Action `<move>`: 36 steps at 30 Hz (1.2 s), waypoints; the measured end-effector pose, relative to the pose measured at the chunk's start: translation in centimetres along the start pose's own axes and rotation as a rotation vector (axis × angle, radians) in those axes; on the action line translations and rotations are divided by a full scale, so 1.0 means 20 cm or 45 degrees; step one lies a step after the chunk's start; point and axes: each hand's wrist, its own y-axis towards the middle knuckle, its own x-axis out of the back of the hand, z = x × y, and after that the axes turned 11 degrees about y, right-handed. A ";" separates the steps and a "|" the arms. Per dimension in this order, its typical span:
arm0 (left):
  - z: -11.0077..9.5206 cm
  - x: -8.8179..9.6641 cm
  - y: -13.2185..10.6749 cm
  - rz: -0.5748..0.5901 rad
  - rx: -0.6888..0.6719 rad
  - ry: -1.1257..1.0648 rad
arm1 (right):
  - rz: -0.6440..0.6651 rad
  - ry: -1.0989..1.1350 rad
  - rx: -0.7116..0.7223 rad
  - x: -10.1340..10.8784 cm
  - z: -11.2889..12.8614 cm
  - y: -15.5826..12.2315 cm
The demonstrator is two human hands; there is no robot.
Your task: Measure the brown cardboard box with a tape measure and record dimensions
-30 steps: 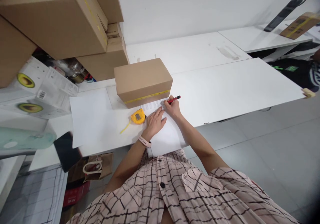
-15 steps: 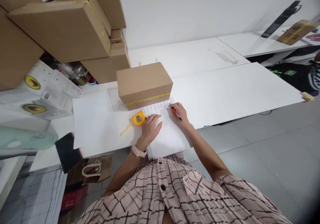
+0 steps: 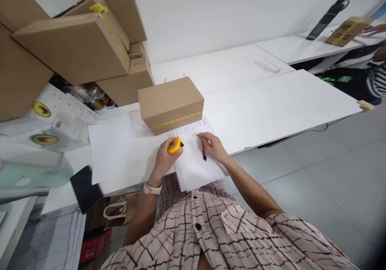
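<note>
My left hand [image 3: 164, 156] is closed around a yellow tape measure [image 3: 175, 145], lifted at the left side of the papers. The red and black pen [image 3: 204, 150] is held in my right hand [image 3: 213, 146], over the sheets and pointing back toward me. Beneath both hands lies a stack of white paper [image 3: 196, 169]; its top part carries rows of small writing, too small to read. Just beyond the paper stands a closed brown cardboard box [image 3: 171, 103] with a yellow measuring strip along its lower front.
Stacked cardboard boxes [image 3: 72, 48] and white avocado-print boxes [image 3: 45, 121] crowd the left. A blank sheet [image 3: 113, 153] and a dark flat device [image 3: 86, 189] lie nearer me. A black bottle [image 3: 327, 18] and a taped box [image 3: 348, 31] stand far right, near another person's hand [image 3: 375, 30].
My left hand has taken hold of the tape measure and raised it off the table. The pen in my right hand has swung so its end points toward me.
</note>
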 end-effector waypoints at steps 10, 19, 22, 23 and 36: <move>-0.17 0.13 -0.01 0.275 0.048 -0.482 | 0.201 0.993 -0.472 -0.04 0.25 0.11; -0.09 0.65 0.35 -0.256 -0.013 -0.511 | -0.070 0.875 -0.111 0.31 0.41 0.71; 0.03 0.80 0.54 -0.326 0.106 -0.632 | -0.210 0.829 -0.146 0.40 0.35 0.96; 0.06 0.83 0.60 -0.335 0.163 -0.648 | -0.249 0.799 -0.182 0.40 0.32 1.02; 0.19 0.92 0.78 -0.186 0.300 -0.521 | -0.385 0.259 -0.417 0.19 0.11 1.20</move>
